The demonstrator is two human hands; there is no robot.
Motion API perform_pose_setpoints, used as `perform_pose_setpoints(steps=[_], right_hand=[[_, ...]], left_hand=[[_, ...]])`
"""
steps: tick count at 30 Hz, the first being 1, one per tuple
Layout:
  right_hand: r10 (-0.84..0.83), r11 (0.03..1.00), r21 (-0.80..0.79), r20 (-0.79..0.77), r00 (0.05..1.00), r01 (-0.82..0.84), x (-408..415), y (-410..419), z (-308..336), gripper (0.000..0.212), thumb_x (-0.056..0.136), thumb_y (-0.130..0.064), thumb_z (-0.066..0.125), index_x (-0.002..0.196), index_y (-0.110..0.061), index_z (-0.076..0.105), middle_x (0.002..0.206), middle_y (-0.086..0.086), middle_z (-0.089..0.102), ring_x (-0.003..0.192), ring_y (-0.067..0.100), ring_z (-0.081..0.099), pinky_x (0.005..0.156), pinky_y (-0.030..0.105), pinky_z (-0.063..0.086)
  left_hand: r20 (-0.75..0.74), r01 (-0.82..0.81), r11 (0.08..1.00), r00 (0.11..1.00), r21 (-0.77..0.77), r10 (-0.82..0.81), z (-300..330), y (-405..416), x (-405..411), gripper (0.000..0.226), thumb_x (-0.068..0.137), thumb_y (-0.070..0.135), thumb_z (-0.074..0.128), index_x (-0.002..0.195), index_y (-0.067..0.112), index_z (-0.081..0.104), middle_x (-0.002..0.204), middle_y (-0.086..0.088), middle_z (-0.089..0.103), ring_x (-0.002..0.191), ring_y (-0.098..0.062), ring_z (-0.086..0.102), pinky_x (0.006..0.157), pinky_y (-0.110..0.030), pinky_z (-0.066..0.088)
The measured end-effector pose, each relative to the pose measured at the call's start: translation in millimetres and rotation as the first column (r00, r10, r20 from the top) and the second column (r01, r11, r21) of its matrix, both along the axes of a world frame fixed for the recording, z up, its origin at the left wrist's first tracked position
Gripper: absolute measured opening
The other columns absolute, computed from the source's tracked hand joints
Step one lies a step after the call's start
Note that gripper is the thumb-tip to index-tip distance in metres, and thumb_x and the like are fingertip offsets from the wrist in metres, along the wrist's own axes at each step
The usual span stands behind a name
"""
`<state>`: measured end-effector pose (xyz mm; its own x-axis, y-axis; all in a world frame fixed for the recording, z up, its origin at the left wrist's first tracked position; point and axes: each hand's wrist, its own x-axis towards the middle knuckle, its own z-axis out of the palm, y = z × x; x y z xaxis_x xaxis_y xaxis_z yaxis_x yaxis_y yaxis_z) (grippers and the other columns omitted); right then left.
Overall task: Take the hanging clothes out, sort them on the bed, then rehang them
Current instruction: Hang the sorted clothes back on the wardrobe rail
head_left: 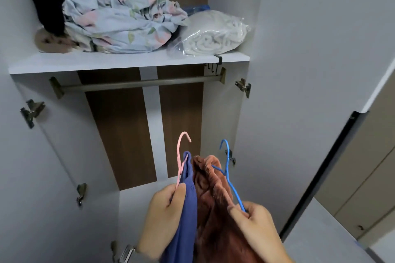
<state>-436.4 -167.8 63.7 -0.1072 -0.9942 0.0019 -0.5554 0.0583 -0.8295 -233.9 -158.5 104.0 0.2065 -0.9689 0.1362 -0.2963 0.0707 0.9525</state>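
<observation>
Top shelf (128, 63): crumpled floral bedding (119, 17) heaped in middle, black cloth (50, 14) at left against it, tan round item (50, 44) beneath (kind unclear). White towel in clear plastic bag (213, 35) at right, touching bedding. Small metal hook rack (215, 66) clipped on shelf edge. Door hinges (32, 111) on both side panels.

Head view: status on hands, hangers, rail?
Left hand grips pink hanger with blue garment. Right hand pinches blue hanger with rust garment. Rail bare, nothing blocking.
</observation>
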Motion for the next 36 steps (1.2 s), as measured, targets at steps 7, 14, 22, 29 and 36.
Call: perform_pose_setpoints(steps=[7, 14, 22, 29, 36], right_hand=[[0.077, 0.995, -0.054, -0.018, 0.997, -0.078, 0, -116, -10, 0.041, 0.085, -0.034, 0.063, 0.058, -0.007, 0.048, 0.048, -0.006, 0.033, 0.047, 0.005, 0.028, 0.045, 0.020, 0.027], [0.146, 0.985, -0.084, -0.084, 0.986, -0.153, -7, -255, -17, 0.042, 0.091, -0.028, 0.057, 0.058, -0.005, 0.049, 0.049, 0.000, 0.042, 0.052, 0.009, 0.038, 0.060, 0.036, 0.040], [0.072, 0.985, -0.156, -0.043, 0.997, -0.077, 2, -393, 24, 0.041, 0.090, -0.019, 0.052, 0.052, -0.005, 0.043, 0.050, -0.001, 0.039, 0.053, 0.012, 0.039, 0.053, 0.031, 0.033], [-0.098, 0.980, -0.175, -0.030, 0.995, 0.091, 19, -485, 48, 0.040, 0.089, -0.021, 0.049, 0.052, -0.008, 0.046, 0.056, 0.010, 0.049, 0.062, 0.025, 0.052, 0.061, 0.038, 0.040], [-0.083, 0.992, 0.070, -0.274, 0.958, 0.106, 24, -526, 11, 0.040, 0.097, -0.031, 0.046, 0.107, 0.004, 0.062, 0.111, 0.029, 0.063, 0.106, 0.044, 0.059, 0.085, 0.041, 0.047]], left_hand=[[0.042, -0.009, 0.998, 0.999, 0.059, 0.006, -20, -89, 0, 0.032, 0.096, 0.025, 0.047, 0.070, 0.012, 0.060, 0.061, -0.007, 0.055, 0.054, -0.002, 0.047, 0.053, -0.015, 0.036], [0.080, -0.118, 0.992, 0.990, 0.038, 0.114, -25, -206, -19, 0.036, 0.096, 0.024, 0.047, 0.062, 0.012, 0.049, 0.054, 0.004, 0.045, 0.051, -0.003, 0.042, 0.051, -0.016, 0.033], [-0.022, -0.133, 0.991, 0.991, 0.032, 0.134, -11, -300, -20, 0.039, 0.098, 0.024, 0.044, 0.061, 0.013, 0.044, 0.053, 0.003, 0.039, 0.046, -0.003, 0.036, 0.047, -0.017, 0.028], [-0.021, -0.037, 0.994, 0.999, 0.108, 0.039, -22, -331, 4, 0.036, 0.097, 0.031, 0.043, 0.077, 0.006, 0.058, 0.068, -0.011, 0.054, 0.059, -0.012, 0.046, 0.054, -0.025, 0.035], [-0.050, -0.055, 0.991, 0.997, 0.122, 0.061, -28, -354, 27, 0.040, 0.098, 0.034, 0.039, 0.090, 0.001, 0.059, 0.085, -0.020, 0.063, 0.069, -0.018, 0.054, 0.063, -0.032, 0.043]])
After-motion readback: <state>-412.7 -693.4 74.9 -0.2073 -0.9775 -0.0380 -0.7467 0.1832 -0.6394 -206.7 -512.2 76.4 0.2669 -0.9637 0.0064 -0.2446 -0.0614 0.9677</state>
